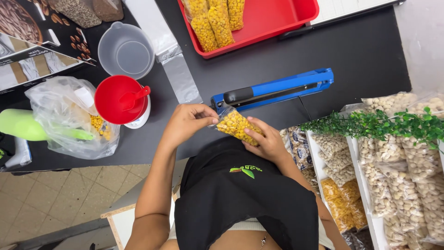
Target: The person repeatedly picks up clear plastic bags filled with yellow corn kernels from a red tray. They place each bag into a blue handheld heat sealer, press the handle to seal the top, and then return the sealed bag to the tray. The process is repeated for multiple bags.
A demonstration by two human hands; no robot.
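Observation:
I hold a small clear bag of yellow corn kernels in both hands, just below the blue heat sealer on the black table. My left hand pinches the bag's open top at its left corner, close to the sealer's near end. Under the bag's lower end, my right hand cups and supports it. The sealer's blue arm is raised slightly, with its black handle near the bag's mouth.
A red tray with several filled corn bags sits at the back. A red funnel on a white scale, a clear measuring jug and a large plastic bag of corn lie left. Shelves of packed nuts stand right.

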